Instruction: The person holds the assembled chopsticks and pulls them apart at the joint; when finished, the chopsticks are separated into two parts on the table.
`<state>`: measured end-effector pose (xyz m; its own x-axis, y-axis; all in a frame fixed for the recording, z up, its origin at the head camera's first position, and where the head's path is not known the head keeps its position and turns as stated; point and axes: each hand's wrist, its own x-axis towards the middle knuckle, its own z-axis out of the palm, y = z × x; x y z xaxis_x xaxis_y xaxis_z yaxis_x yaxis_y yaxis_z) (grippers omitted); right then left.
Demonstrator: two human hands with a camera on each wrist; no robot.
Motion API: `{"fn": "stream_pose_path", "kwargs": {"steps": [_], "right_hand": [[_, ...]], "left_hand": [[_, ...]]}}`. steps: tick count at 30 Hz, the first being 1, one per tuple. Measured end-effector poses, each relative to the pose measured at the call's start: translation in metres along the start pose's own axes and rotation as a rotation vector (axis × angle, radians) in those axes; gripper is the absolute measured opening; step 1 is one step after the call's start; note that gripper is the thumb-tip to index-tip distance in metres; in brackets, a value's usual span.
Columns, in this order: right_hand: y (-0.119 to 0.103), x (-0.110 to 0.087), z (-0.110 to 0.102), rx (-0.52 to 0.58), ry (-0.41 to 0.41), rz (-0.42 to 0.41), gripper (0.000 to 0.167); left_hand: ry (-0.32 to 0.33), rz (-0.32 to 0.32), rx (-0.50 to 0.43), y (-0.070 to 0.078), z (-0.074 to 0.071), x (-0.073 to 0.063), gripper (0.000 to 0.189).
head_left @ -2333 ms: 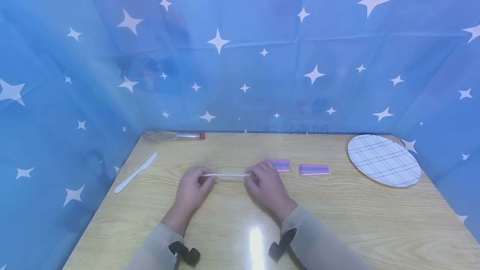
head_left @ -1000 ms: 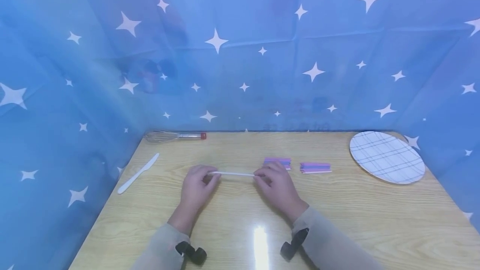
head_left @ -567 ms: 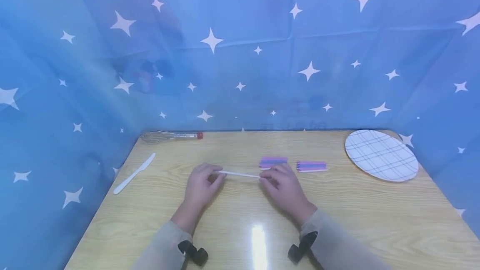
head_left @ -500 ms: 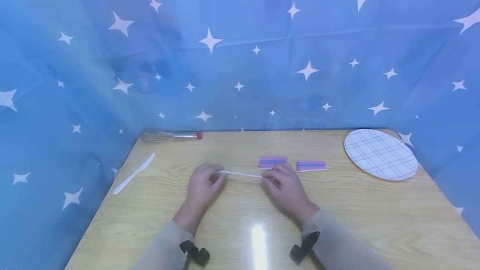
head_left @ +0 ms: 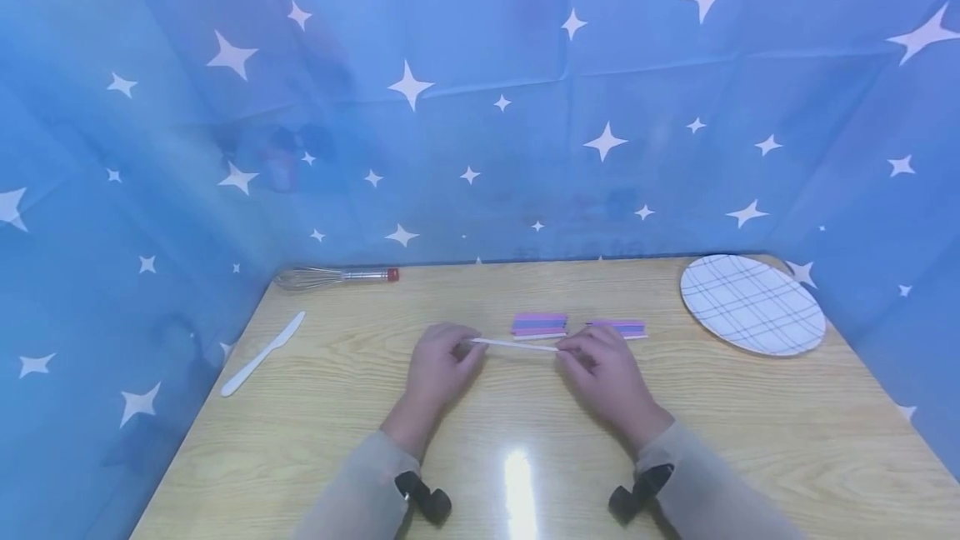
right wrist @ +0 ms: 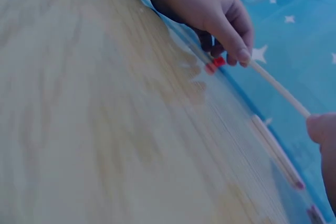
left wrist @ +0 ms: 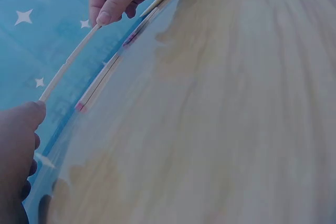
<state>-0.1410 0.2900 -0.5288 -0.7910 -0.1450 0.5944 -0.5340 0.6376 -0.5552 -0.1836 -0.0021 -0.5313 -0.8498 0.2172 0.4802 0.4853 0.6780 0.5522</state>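
Observation:
A thin white stick [head_left: 513,344] is held level between the two hands, just above the table. The left hand [head_left: 441,365] pinches one end between thumb and fingers. At the other end, the right hand [head_left: 609,373] pinches it the same way. In the left wrist view the pale stick [left wrist: 69,62] shows a faint joint or notch near its middle. Behind the hands lie two flat rows of thin purple, blue and white sticks, the left row [head_left: 538,324] and the right row [head_left: 628,328], the latter partly hidden by the right hand.
A white knife [head_left: 262,355] lies at the table's left side, and a wire whisk [head_left: 335,276] with a red end lies along the back edge. An oval white plate [head_left: 752,305] with a line pattern sits at the back right. A blue star-printed cloth [head_left: 480,148] surrounds the table.
Both hands have moved to the right with the stick held between them. The right hand now covers part of the right row, and the left row shows more fully. The view has shifted slightly.

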Motion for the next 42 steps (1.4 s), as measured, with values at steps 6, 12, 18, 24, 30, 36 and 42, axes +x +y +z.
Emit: {"fn": "stream_pose_path", "kwargs": {"steps": [6, 12, 18, 24, 30, 36, 42], "right_hand": [[0.015, -0.005, -0.019, -0.029, 0.024, 0.015, 0.015], [0.025, -0.009, -0.035, -0.056, 0.038, -0.010, 0.016], [0.034, -0.012, -0.045, -0.110, 0.068, -0.022, 0.022], [0.043, -0.013, -0.054, -0.135, 0.069, -0.016, 0.019], [0.051, -0.012, -0.062, -0.131, 0.072, -0.025, 0.018], [0.053, -0.012, -0.063, -0.127, 0.062, -0.022, 0.017], [0.053, -0.013, -0.064, -0.141, 0.058, -0.003, 0.017]], "left_hand": [[-0.063, -0.011, -0.056, 0.014, 0.015, 0.005, 0.022], [-0.091, 0.022, -0.058, 0.027, 0.027, 0.010, 0.019], [-0.119, 0.047, -0.056, 0.036, 0.039, 0.016, 0.021], [-0.120, 0.098, -0.053, 0.042, 0.047, 0.029, 0.018], [-0.140, 0.134, -0.081, 0.042, 0.054, 0.033, 0.016], [-0.125, 0.176, -0.102, 0.041, 0.056, 0.033, 0.016], [-0.141, 0.176, -0.102, 0.041, 0.055, 0.034, 0.016]]}}
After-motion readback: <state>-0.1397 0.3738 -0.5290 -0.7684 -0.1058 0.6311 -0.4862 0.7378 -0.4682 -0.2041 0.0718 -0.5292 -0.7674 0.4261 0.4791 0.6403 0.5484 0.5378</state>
